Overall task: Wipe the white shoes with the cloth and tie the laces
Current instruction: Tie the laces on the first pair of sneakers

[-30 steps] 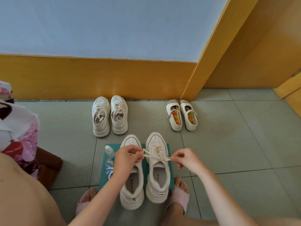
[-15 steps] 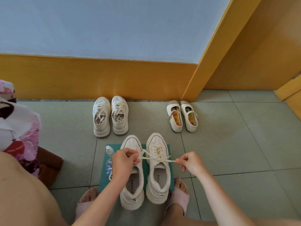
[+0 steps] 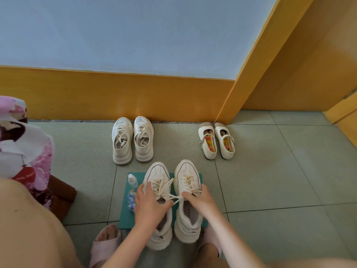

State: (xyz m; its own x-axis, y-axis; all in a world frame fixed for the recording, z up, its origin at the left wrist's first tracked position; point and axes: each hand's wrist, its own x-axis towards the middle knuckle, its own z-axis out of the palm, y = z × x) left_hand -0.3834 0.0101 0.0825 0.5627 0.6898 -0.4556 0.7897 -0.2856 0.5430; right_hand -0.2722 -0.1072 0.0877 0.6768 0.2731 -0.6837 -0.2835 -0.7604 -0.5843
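Two white sneakers stand side by side on a teal cloth (image 3: pixel 125 214) on the tiled floor. Over the tongue of the left sneaker (image 3: pixel 156 171) lies my left hand (image 3: pixel 149 205), its thumb pinching a cream lace end (image 3: pixel 174 198). That lace comes from the right sneaker (image 3: pixel 186 171). On the right sneaker's lacing, my right hand (image 3: pixel 200 200) pinches the other lace end, index finger pointing left. The two lace ends cross between my hands. The left sneaker's laces lie loose.
A small spray bottle (image 3: pixel 133 180) lies on the cloth's left edge. Against the yellow skirting stand another pair of white sneakers (image 3: pixel 133 141) and a pair of strap shoes (image 3: pixel 217 142). My feet in pink slippers (image 3: pixel 105 246) flank the cloth. Floral fabric (image 3: pixel 23 151) is at left.
My hands, which were pulling the right sneaker's lace ends apart, have come together and lower; the taut laces are now slack and crossed between them.
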